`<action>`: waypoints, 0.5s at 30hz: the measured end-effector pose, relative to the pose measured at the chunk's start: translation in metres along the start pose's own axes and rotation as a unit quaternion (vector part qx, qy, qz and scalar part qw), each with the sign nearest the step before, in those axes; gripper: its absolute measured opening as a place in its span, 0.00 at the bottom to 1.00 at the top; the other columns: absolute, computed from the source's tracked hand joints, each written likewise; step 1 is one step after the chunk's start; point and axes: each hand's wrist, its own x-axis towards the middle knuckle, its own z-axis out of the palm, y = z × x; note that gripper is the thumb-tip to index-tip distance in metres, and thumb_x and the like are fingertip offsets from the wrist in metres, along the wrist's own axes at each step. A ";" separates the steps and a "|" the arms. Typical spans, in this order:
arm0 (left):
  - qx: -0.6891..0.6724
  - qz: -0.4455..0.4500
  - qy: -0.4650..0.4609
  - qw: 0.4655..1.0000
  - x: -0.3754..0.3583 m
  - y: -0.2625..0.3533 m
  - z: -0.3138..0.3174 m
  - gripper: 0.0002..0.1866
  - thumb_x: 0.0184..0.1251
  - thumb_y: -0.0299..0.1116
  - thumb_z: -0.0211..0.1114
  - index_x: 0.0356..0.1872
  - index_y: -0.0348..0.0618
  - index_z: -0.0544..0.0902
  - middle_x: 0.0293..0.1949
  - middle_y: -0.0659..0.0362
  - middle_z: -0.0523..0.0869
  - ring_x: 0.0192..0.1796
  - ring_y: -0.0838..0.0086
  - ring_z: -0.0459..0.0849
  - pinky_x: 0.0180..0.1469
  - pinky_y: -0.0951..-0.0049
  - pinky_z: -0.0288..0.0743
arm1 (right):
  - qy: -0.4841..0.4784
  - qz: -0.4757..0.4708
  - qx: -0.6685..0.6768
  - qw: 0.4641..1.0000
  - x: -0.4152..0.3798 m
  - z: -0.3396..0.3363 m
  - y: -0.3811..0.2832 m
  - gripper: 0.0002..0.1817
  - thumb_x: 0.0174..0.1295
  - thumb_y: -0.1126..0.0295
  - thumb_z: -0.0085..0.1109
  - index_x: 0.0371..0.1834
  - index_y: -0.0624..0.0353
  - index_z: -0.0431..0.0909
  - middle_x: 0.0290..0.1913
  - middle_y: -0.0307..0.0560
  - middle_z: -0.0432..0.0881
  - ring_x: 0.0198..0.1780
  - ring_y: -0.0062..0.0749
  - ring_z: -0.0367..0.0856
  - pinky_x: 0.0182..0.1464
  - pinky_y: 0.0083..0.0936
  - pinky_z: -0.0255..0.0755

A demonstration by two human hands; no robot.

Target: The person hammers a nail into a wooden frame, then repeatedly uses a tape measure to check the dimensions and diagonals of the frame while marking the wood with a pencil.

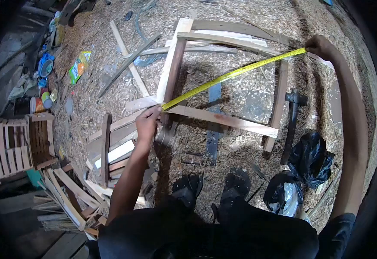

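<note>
A yellow tape measure (236,72) is stretched diagonally across a wooden frame (223,117) lying on the ground. My left hand (148,122) pinches the tape's near-left end at the frame's lower left corner. At the far right corner, my right hand (322,47) is closed around the other end of the tape; its case, if there, is hidden in the fingers. The frame is made of several wooden strips joined near the corners, with a long pale strip (173,60) on its left side and a darker one (279,101) on its right.
A hammer (292,125) lies right of the frame, near black plastic bags (311,159). Loose wood strips (128,56) lie at upper left, more scraps (74,190) at lower left. A slatted wooden crate (11,146) stands at far left. Wood shavings cover the ground.
</note>
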 end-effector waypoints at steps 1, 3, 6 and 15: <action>-0.002 -0.004 0.001 1.000 -0.003 0.003 0.002 0.13 0.67 0.34 0.70 0.46 0.34 0.88 0.29 0.64 0.85 0.25 0.84 0.76 0.25 0.83 0.68 | -0.014 -0.002 -0.059 0.998 0.002 -0.003 -0.005 0.08 0.57 0.69 0.68 0.38 0.59 0.88 0.31 0.54 0.86 0.33 0.42 0.85 0.41 0.37 0.78; -0.017 0.006 0.009 1.000 -0.005 0.000 0.006 0.15 0.68 0.34 0.70 0.50 0.35 0.87 0.30 0.66 0.85 0.26 0.85 0.74 0.29 0.82 0.67 | 0.013 -0.044 -0.081 0.996 0.011 0.014 0.020 0.08 0.59 0.68 0.66 0.39 0.58 0.88 0.30 0.51 0.86 0.31 0.40 0.83 0.38 0.38 0.75; 0.003 0.046 0.013 0.999 0.008 -0.020 -0.003 0.15 0.69 0.35 0.69 0.50 0.35 0.87 0.29 0.66 0.84 0.26 0.85 0.73 0.30 0.83 0.65 | -0.043 -0.028 -0.082 0.995 0.015 0.005 0.002 0.09 0.59 0.66 0.67 0.39 0.58 0.87 0.31 0.53 0.86 0.31 0.42 0.83 0.38 0.39 0.75; 0.038 -0.010 0.024 0.999 -0.009 0.009 0.011 0.13 0.69 0.36 0.69 0.47 0.38 0.88 0.20 0.70 0.77 0.20 0.87 0.69 0.23 0.83 0.59 | -0.037 -0.005 -0.002 0.999 0.025 0.022 0.017 0.09 0.59 0.72 0.67 0.42 0.60 0.87 0.33 0.51 0.88 0.33 0.38 0.85 0.39 0.35 0.77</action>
